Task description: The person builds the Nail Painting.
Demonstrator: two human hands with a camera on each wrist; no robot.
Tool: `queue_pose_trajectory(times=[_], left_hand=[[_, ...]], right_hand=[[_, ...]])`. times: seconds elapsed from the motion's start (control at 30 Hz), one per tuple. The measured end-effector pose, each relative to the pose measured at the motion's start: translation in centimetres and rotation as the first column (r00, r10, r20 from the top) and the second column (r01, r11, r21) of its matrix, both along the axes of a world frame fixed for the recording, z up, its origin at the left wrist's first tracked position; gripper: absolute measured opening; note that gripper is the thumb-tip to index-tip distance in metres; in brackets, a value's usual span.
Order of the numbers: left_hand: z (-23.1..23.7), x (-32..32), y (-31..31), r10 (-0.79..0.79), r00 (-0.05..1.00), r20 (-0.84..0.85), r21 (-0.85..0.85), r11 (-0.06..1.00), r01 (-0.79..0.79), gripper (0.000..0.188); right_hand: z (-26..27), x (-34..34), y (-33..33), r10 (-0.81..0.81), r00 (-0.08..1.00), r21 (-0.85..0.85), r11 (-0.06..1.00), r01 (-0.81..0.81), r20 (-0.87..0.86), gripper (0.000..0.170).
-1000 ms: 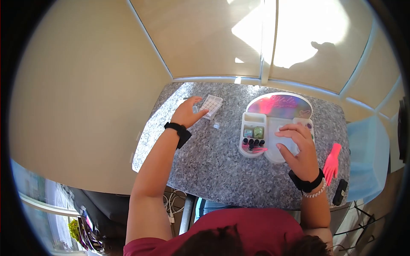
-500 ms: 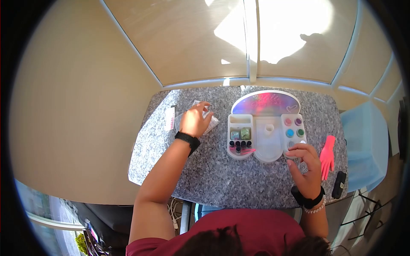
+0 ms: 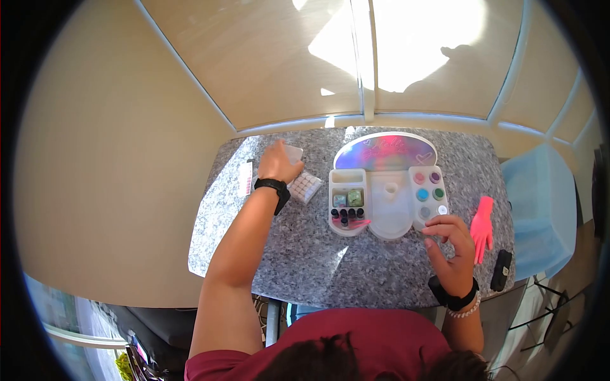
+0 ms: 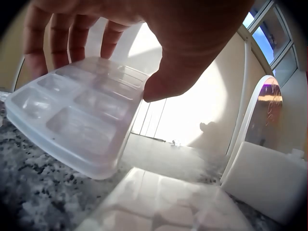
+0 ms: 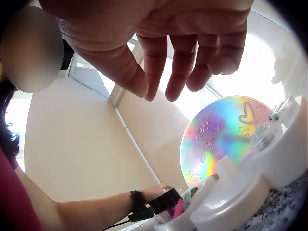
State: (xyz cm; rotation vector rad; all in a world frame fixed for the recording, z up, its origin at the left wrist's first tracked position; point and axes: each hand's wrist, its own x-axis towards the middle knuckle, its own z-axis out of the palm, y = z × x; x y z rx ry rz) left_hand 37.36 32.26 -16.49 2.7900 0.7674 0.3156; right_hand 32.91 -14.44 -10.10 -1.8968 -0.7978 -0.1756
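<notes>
My left hand is at the table's back left. Its thumb and fingers grip the edges of a clear plastic compartment case, which tilts above the granite. Just in front of that case lies a clear box of pale, squarish pieces. My right hand hovers by the front right corner of a white manicure organizer, fingers loosely bent, nothing between them. The organizer carries a shiny iridescent back panel, small dark-capped bottles and round pots of color.
A pink model hand lies on the right side of the table, behind a small black object. At the left edge is a white card with pink marks. A blue covered shape stands beyond the table's right edge.
My left hand has moved to the back left and now holds the clear compartment case. My right hand has left the organizer's middle for its front right corner. The head view has shifted.
</notes>
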Motion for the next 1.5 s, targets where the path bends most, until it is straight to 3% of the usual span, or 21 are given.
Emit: queue_pose_trajectory(times=[0.07, 0.1, 0.23, 0.27, 0.37, 0.57, 0.77, 0.97, 1.03, 1.1, 1.13, 1.23, 1.27, 1.5], left_hand=[[1.5, -0.7, -1.6, -0.006, 0.955, 0.295, 0.035, 0.999, -0.005, 0.089], [4.0, -1.4, -4.1, 0.026, 0.928, 0.373, 0.028, 0.999, -0.039, 0.081], [5.9, -2.8, -7.6, -0.211, 0.795, 0.569, 0.067, 0.975, 0.211, 0.063], [6.4, -3.1, -9.3, -0.174, 0.786, 0.594, -0.046, 0.967, 0.250, 0.058], [6.6, -3.0, -12.5, -0.128, 0.799, 0.588, -0.193, 0.937, 0.292, 0.061], [3.9, -1.5, -13.9, -0.189, 0.810, 0.555, -0.060, 0.962, 0.265, 0.063], [3.5, -1.4, -13.2, -0.232, 0.850, 0.472, -0.121, 0.938, 0.324, 0.045], [4.6, -2.2, -11.2, -0.222, 0.842, 0.491, -0.184, 0.919, 0.350, 0.054], [5.0, -3.4, -10.2, -0.205, 0.852, 0.482, -0.187, 0.926, 0.329, 0.044], [4.8, -4.8, -8.8, -0.304, 0.855, 0.421, -0.403, 0.782, 0.476, 0.031], [5.6, -5.9, -9.2, -0.401, 0.834, 0.379, -0.338, 0.779, 0.528, 0.019], [5.0, -8.3, -10.0, -0.542, 0.793, 0.276, -0.320, 0.727, 0.608, 0.022], [5.3, -8.9, -10.4, -0.614, 0.748, 0.253, -0.238, 0.710, 0.663, 0.024], [4.8, -10.5, -10.0, -0.634, 0.744, 0.212, -0.181, 0.722, 0.668, 0.028]], right_hand=[[-0.2, 0.0, -0.3, -0.005, 1.000, 0.007, 1.000, 0.005, -0.001, 0.023], [-0.3, 0.1, -0.3, -0.006, 1.000, 0.016, 1.000, 0.006, -0.001, 0.022], [-0.9, 0.3, -0.5, -0.014, 1.000, 0.015, 1.000, 0.014, 0.003, 0.022], [-0.9, 0.2, -0.5, -0.012, 1.000, 0.022, 1.000, 0.012, -0.026, 0.022], [-1.0, 0.3, -0.3, -0.003, 1.000, 0.033, 0.999, 0.004, -0.027, 0.023], [-1.1, -0.2, -0.7, -0.016, 1.000, 0.033, 0.999, 0.016, 0.001, 0.023], [-1.2, -0.3, -1.3, -0.027, 1.000, 0.034, 0.999, 0.027, -0.003, 0.023], [-1.6, -0.2, -1.3, -0.022, 1.000, 0.019, 1.000, 0.023, -0.008, 0.023], [-1.6, -0.2, -1.2, -0.018, 1.000, 0.015, 1.000, 0.018, -0.008, 0.023], [-1.5, 0.0, -1.1, -0.015, 0.999, 0.006, 1.000, 0.015, -0.034, 0.022], [-1.6, 0.1, -1.0, -0.016, 0.999, 0.006, 1.000, 0.017, -0.038, 0.022], [-1.9, 0.3, -0.6, -0.003, 1.000, 0.010, 1.000, 0.003, -0.024, 0.022], [-1.9, 0.4, -0.4, 0.013, 0.999, 0.017, 1.000, -0.012, -0.036, 0.022], [-2.1, 0.2, 0.4, 0.055, 0.998, 0.009, 0.998, -0.054, -0.042, 0.023]])
